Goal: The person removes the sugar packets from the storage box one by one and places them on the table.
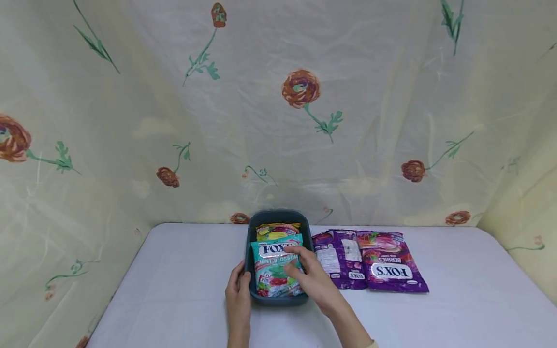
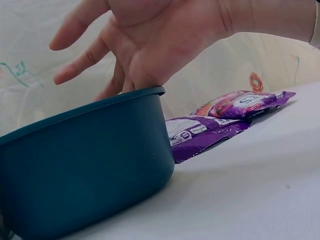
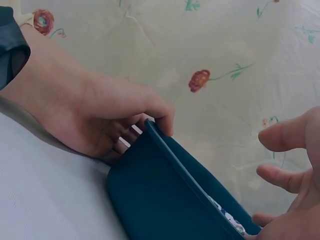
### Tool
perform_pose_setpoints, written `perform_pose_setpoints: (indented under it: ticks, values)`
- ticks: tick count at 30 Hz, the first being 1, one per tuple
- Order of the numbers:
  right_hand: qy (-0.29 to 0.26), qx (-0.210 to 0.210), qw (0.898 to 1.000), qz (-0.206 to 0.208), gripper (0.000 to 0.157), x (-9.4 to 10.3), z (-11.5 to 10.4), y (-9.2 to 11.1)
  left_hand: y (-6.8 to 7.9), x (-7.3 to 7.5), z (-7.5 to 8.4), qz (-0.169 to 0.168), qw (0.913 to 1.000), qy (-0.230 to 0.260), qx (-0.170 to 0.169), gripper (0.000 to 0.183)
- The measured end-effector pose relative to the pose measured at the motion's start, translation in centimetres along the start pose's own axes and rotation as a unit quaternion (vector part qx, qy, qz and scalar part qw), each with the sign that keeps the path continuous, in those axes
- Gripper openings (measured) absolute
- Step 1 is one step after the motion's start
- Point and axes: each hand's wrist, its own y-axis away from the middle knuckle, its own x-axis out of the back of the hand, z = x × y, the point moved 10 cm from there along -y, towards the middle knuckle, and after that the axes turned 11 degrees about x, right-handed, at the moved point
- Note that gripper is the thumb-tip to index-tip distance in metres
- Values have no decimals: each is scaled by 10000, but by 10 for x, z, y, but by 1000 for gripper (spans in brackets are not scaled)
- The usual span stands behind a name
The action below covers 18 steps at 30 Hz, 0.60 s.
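Observation:
A dark teal plastic bin (image 1: 280,302) stands on the white table. My left hand (image 1: 239,295) grips its left side; in the right wrist view the thumb hooks over the rim with the other fingers along the outer wall. Inside the bin, a mint-green Fox's Mint Blossom candy bag (image 1: 274,263) lies label up, in front of a yellow candy bag (image 1: 276,231). Over the bin's right side, my right hand (image 1: 316,282) has its fingers spread above the green bag. In the left wrist view its lower edge overlaps the bin's rim (image 2: 100,104).
Right of the bin lie purple candy bags: one back side up (image 1: 344,261), close to the bin, and a Fox's Berries bag (image 1: 389,263) beside it, its lettering upside down. A floral curtain (image 1: 348,183) hangs behind the white table (image 1: 183,290) and at both sides.

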Motion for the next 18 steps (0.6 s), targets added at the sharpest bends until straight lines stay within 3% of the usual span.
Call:
perform_pose_setpoints:
  ticks: [6, 12, 18]
  values:
    - [229, 197, 9995, -103, 39, -1, -5, 3, 0, -1, 0, 30, 10000, -57, 51, 42]
    - [2, 610, 9981, -82, 35, 0, -12, 3, -1, 1, 1, 48, 10000, 0, 20, 41]
    - [-260, 621, 9977, 4, 27, 1, -9, 2, -1, 1, 0, 49, 10000, 15, 28, 41]
